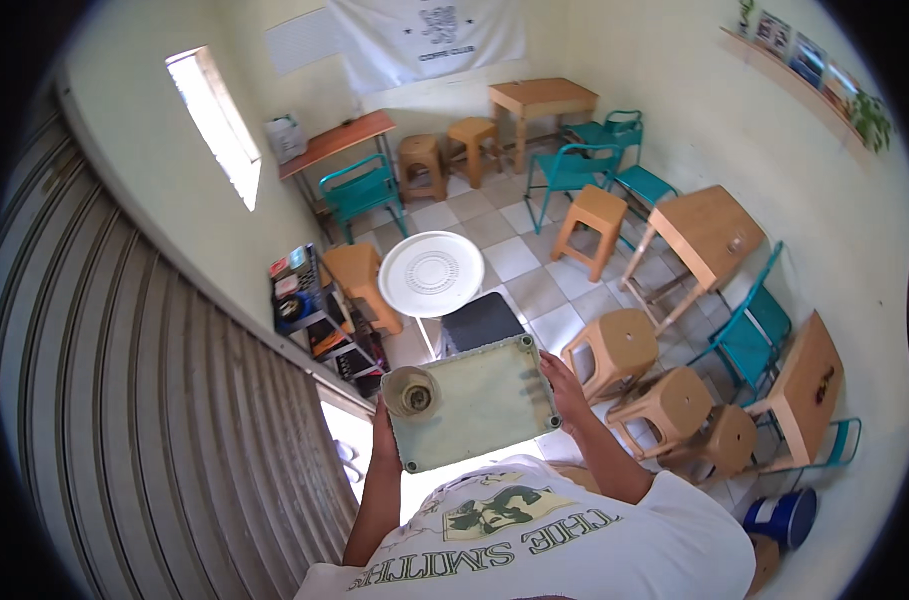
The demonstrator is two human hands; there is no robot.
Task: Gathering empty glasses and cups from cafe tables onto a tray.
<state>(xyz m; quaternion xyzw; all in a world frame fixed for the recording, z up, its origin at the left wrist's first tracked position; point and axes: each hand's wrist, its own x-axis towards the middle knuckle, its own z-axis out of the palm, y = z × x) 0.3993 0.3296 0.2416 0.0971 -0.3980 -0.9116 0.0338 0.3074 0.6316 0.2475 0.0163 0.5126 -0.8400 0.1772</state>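
Furnishings: cream walls point(664, 90) are enclosing a tiled floor point(514, 258).
A printed white banner point(429, 45) is hanging at the back; a metal shutter point(174, 400) is flanking the left. A white bag point(286, 141) is sitting near the left end of a narrow reddish table point(346, 140), and a teal chair point(361, 193) is standing by that table's front edge. A wall shelf point(786, 73) is carrying a leafy plant point(867, 122) at its right end. A dark seat point(482, 322) is standing just beside a round white table point(432, 272). Tan plastic stools point(622, 345) are lining up at the right, where a wooden table point(799, 400) is bearing a small dark object point(824, 384) toward its right edge. A blue bucket point(792, 517) is standing near the floor's lower right corner.
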